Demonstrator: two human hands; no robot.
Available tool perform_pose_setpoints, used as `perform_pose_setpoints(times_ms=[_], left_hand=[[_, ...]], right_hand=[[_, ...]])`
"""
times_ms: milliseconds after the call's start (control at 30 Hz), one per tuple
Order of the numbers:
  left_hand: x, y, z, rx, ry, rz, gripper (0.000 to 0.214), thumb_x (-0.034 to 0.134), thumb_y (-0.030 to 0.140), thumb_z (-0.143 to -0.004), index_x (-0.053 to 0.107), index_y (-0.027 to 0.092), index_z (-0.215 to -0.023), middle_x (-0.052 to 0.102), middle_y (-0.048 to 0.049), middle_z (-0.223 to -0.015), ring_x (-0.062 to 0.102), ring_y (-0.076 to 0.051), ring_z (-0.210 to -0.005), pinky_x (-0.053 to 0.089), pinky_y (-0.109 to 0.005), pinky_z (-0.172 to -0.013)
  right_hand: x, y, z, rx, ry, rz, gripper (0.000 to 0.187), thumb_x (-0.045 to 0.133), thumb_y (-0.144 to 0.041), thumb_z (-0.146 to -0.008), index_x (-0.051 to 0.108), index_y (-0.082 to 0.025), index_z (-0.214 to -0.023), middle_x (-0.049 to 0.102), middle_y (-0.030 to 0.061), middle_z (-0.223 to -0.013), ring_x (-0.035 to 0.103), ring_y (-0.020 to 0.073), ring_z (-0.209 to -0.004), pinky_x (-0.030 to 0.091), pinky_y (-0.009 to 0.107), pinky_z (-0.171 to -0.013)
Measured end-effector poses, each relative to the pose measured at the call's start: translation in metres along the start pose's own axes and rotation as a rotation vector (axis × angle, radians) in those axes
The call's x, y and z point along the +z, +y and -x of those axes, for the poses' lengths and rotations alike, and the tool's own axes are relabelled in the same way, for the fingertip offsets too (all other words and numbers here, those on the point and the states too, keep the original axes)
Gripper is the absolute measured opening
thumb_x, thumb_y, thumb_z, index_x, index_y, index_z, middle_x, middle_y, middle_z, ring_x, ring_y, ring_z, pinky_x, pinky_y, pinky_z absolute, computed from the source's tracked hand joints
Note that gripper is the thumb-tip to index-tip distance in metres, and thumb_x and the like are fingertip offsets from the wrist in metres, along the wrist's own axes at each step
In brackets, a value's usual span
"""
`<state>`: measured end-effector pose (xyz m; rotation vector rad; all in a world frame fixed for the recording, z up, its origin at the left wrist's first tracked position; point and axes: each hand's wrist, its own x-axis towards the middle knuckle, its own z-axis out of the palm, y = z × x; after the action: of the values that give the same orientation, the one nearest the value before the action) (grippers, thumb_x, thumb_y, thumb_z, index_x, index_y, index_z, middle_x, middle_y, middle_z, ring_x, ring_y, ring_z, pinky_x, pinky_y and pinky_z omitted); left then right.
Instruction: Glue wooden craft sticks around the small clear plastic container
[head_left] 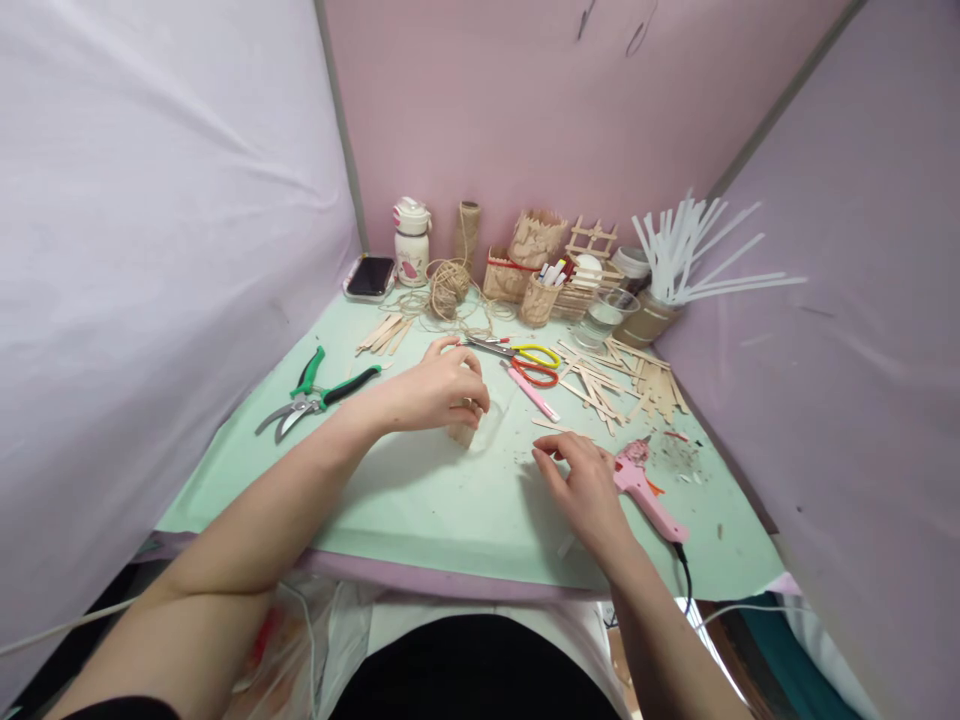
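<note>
My left hand point(451, 388) reaches over the middle of the table with its fingers closed around the top of a small upright piece of pale craft stick wood point(461, 435). The fingers hide most of that piece. My right hand point(581, 482) hovers low over the tabletop to the right, loosely curled, with thumb and index finger slightly apart and nothing visible between them. Just right of it lies a pink hot glue gun point(651, 500), its nozzle pointing away from me. Beyond both hands rest a pink utility knife point(532, 394) and scissors point(534, 366) with yellow and red handles.
Green-handled pruning shears point(307, 400) lie at left. Loose craft sticks point(596, 385) spread at right, beside a glass cup point(604, 315). Along the back stand a phone point(370, 276), a bottle point(412, 245), twine point(448, 288), wooden holders point(538, 300) and white glue sticks point(686, 250).
</note>
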<state>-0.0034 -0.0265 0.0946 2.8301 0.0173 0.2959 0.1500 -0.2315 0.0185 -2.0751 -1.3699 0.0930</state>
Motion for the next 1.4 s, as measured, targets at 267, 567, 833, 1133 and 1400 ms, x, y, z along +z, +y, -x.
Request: perform_pose_setpoints(times_ms=[267, 567, 833, 1133, 1400], left_hand=[[0.021, -0.015, 0.036, -0.184, 0.226, 0.225, 0.088, 0.075, 0.053, -0.071, 0.035, 0.027, -0.145, 0.033, -0.0138, -0.153, 0.029, -0.033, -0.142, 0.024, -0.049, -0.116], [0.043, -0.028, 0.047, -0.412, 0.147, 0.507, 0.13, 0.083, 0.052, -0.057, 0.002, 0.021, -0.154, 0.023, -0.0217, -0.156, 0.039, -0.035, -0.138, 0.034, -0.047, -0.111], [0.065, -0.01, 0.04, -0.504, 0.032, 0.347, 0.129, 0.082, 0.048, -0.055, 0.003, 0.02, -0.153, 0.029, -0.0199, -0.155, 0.03, -0.039, -0.141, 0.019, -0.051, -0.115], [0.072, -0.022, 0.042, -0.47, -0.004, 0.229, 0.119, 0.077, 0.049, -0.062, 0.003, 0.021, -0.151, 0.041, -0.0175, -0.148, 0.034, -0.033, -0.14, 0.01, -0.055, -0.114], [0.063, -0.021, 0.044, -0.515, -0.017, 0.184, 0.117, 0.075, 0.05, -0.063, 0.007, 0.016, -0.151, 0.042, -0.0215, -0.147, 0.036, -0.036, -0.137, 0.017, -0.052, -0.112]], right_hand=[[-0.016, -0.003, -0.005, -0.108, 0.039, -0.052, 0.016, 0.05, -0.032, -0.094, 0.062, -0.023, -0.088, 0.069, 0.0015, -0.087, 0.062, 0.0212, -0.087, 0.033, 0.038, -0.086], [-0.037, 0.018, -0.001, 0.015, 0.09, -0.038, 0.045, 0.037, -0.044, -0.098, 0.052, -0.022, -0.061, 0.055, 0.0, -0.057, 0.054, 0.018, -0.06, 0.039, 0.033, -0.066], [-0.019, 0.006, -0.036, -0.435, 0.131, 0.085, 0.032, 0.055, -0.028, -0.092, 0.054, -0.022, -0.123, 0.057, 0.0135, -0.127, 0.052, 0.0283, -0.117, 0.045, 0.044, -0.093], [-0.005, -0.025, -0.075, -0.689, -0.17, 0.309, 0.007, 0.065, -0.017, -0.087, 0.064, -0.024, -0.088, 0.072, 0.0018, -0.114, 0.052, 0.0284, -0.121, 0.03, 0.049, -0.101], [-0.004, -0.038, -0.057, -0.673, -0.104, 0.422, 0.011, 0.06, -0.015, -0.089, 0.06, -0.023, -0.082, 0.071, 0.0013, -0.08, 0.06, 0.0235, -0.093, 0.024, 0.048, -0.103]])
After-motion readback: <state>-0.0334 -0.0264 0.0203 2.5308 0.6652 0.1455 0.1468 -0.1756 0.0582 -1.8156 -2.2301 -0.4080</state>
